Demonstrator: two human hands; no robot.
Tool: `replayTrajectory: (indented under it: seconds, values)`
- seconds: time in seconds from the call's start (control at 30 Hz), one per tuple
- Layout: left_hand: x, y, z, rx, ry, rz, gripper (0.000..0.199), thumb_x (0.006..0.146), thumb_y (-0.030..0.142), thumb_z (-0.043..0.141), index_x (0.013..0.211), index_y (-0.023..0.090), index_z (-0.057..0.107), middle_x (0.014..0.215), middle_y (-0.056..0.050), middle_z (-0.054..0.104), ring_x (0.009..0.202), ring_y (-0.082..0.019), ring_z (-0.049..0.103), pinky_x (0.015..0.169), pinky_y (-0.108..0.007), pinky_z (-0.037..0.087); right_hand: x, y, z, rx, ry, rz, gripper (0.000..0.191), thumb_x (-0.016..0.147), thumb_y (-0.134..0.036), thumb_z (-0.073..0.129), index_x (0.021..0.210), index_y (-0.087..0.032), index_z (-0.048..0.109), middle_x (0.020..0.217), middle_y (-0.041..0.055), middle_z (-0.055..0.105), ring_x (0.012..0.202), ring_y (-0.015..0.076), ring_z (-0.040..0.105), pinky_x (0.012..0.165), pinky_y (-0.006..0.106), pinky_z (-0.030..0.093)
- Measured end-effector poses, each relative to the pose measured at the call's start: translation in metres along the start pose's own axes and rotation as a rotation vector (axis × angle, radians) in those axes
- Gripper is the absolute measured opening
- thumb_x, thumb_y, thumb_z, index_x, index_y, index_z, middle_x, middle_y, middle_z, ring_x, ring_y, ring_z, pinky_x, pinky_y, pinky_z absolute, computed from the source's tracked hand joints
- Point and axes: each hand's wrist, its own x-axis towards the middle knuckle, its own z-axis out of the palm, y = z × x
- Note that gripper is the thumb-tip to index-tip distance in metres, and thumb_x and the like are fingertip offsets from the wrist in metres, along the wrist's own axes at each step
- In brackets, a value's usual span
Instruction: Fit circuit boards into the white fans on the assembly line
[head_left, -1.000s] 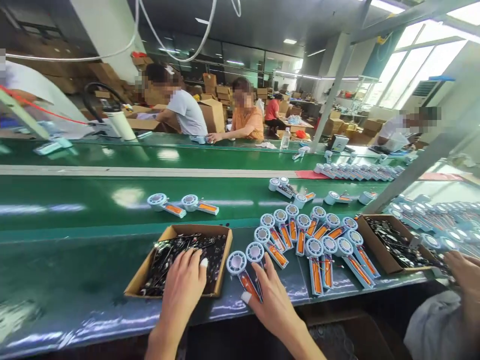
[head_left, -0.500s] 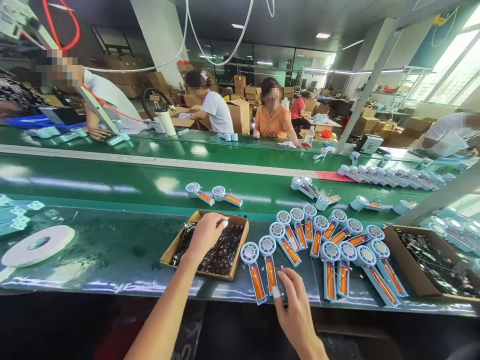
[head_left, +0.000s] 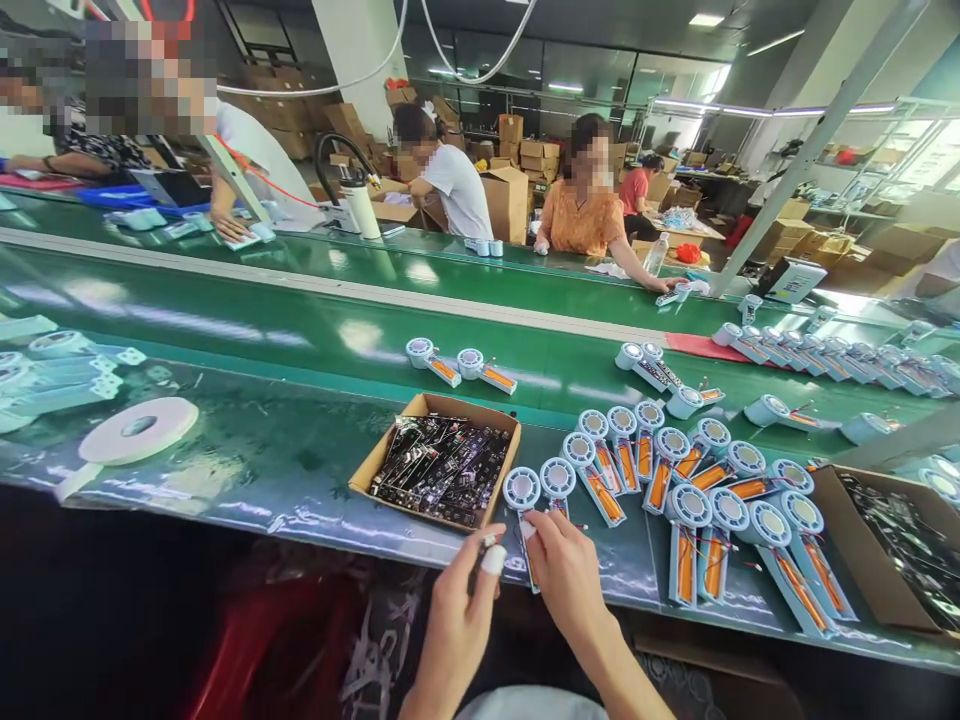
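My left hand is raised at the bench's front edge, thumb and forefinger pinched on a small circuit board that mostly hides behind the fingers. White covering wraps the thumb tip. Beside it, my right hand has its fingers closed over the handle of the nearest light-blue handheld fan half; what its fingertips grip is hidden. A second fan half lies just behind that hand. Past my left hand stands a cardboard box of dark circuit boards.
More fan halves with orange batteries cover the bench to the right, before another box of boards. A tape roll lies left. Two fan halves rest on the green conveyor. Co-workers sit across it.
My left hand has come out of the box, back toward me, with a small board in its pinch. My right hand has shifted onto the nearest fan half. The view has turned left.
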Motion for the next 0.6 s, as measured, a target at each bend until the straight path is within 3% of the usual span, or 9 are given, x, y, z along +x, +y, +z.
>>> replayTrajectory:
  seconds: [0.17, 0.3, 0.43, 0.53, 0.6]
  values:
    - [-0.001, -0.027, 0.027, 0.107, 0.024, 0.153, 0.026, 0.096, 0.023, 0.045, 0.109, 0.017, 0.066, 0.105, -0.012, 0.077, 0.098, -0.024, 0.075, 0.084, -0.034, 0.061, -0.01, 0.013, -0.011, 0.194, -0.021, 0.0, 0.035, 0.094, -0.008, 0.042, 0.114, -0.019, 0.069, 0.102, 0.009, 0.077, 0.089, 0.0212, 0.075, 0.076, 0.027, 0.056]
    - [0.002, -0.044, 0.031, 0.266, 0.064, 0.284, 0.035, 0.095, 0.016, 0.039, 0.124, 0.018, 0.06, 0.121, -0.013, 0.073, 0.111, -0.025, 0.071, 0.092, -0.039, 0.059, -0.013, 0.02, -0.016, 0.289, -0.01, 0.117, 0.034, 0.097, -0.015, 0.041, 0.112, -0.02, 0.071, 0.102, 0.008, 0.079, 0.089, 0.0224, 0.076, 0.076, 0.029, 0.057]
    - [-0.009, -0.043, 0.029, 0.272, 0.107, 0.229, 0.027, 0.097, 0.021, 0.04, 0.114, 0.017, 0.06, 0.109, -0.014, 0.075, 0.1, -0.026, 0.074, 0.081, -0.037, 0.062, -0.016, 0.022, -0.018, 0.242, 0.022, 0.152, 0.033, 0.098, -0.018, 0.041, 0.113, -0.021, 0.071, 0.103, 0.0079, 0.078, 0.092, 0.0229, 0.075, 0.08, 0.031, 0.058]
    - [-0.01, -0.027, 0.033, 0.145, 0.047, 0.136, 0.02, 0.096, 0.03, 0.05, 0.108, 0.019, 0.06, 0.092, -0.009, 0.076, 0.078, -0.022, 0.075, 0.067, -0.032, 0.062, -0.016, 0.022, -0.017, 0.203, 0.023, 0.116, 0.033, 0.097, -0.017, 0.042, 0.112, -0.022, 0.071, 0.102, 0.0071, 0.078, 0.093, 0.0224, 0.075, 0.084, 0.032, 0.057]
    - [-0.002, -0.015, 0.04, 0.086, 0.0, 0.135, 0.021, 0.093, 0.034, 0.056, 0.108, 0.02, 0.061, 0.092, -0.008, 0.076, 0.074, -0.02, 0.074, 0.065, -0.03, 0.061, -0.016, 0.023, -0.016, 0.203, 0.016, 0.103, 0.032, 0.096, -0.016, 0.043, 0.111, -0.022, 0.071, 0.101, 0.0067, 0.078, 0.091, 0.0218, 0.075, 0.082, 0.031, 0.057]
